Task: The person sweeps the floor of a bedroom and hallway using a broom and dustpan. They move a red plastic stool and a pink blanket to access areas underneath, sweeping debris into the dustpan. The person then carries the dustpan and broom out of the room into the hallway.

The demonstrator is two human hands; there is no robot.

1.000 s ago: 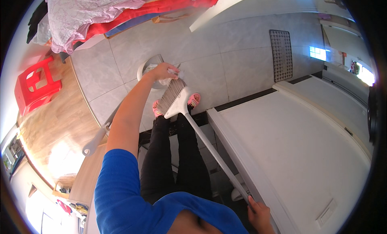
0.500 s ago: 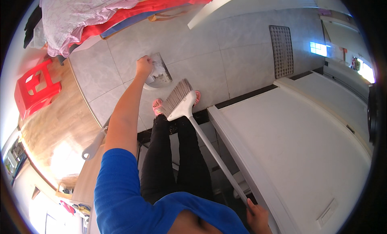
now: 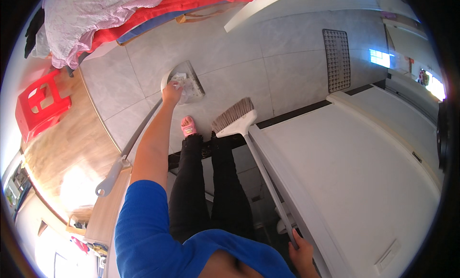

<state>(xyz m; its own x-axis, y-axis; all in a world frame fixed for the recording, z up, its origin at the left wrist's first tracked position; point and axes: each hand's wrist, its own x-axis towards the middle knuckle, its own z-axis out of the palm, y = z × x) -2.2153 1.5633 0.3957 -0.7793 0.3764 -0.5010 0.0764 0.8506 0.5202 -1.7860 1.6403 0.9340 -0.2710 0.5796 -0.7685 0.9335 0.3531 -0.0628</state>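
Observation:
My left hand (image 3: 171, 92) reaches down to the dustpan (image 3: 192, 81) on the floor, its fingers closed at a crumpled white piece (image 3: 180, 78), thin like tissue or plastic film. Whether that piece hangs free or rests in the pan I cannot tell. From the dustpan a long grey handle (image 3: 139, 134) runs back on the left of my forearm, its grip end toward the wooden floor. My right hand (image 3: 301, 251) grips the broom (image 3: 266, 175) near the top of its stick. The broom's grey-brown bristles (image 3: 233, 116) are in front of my right leg, pointing away from me.
A red plastic stool (image 3: 43, 105) stands at the left on wooden flooring. Cloth-covered furniture (image 3: 96, 24) is at the far left. A white cabinet (image 3: 345, 172) fills the right side. A dark patterned mat (image 3: 337, 60) lies on the tiles at the far right.
My left hand has moved slightly nearer to me, and the white piece now shows at its fingers. The broom head has swung right, uncovering tiles and hiding my right slipper.

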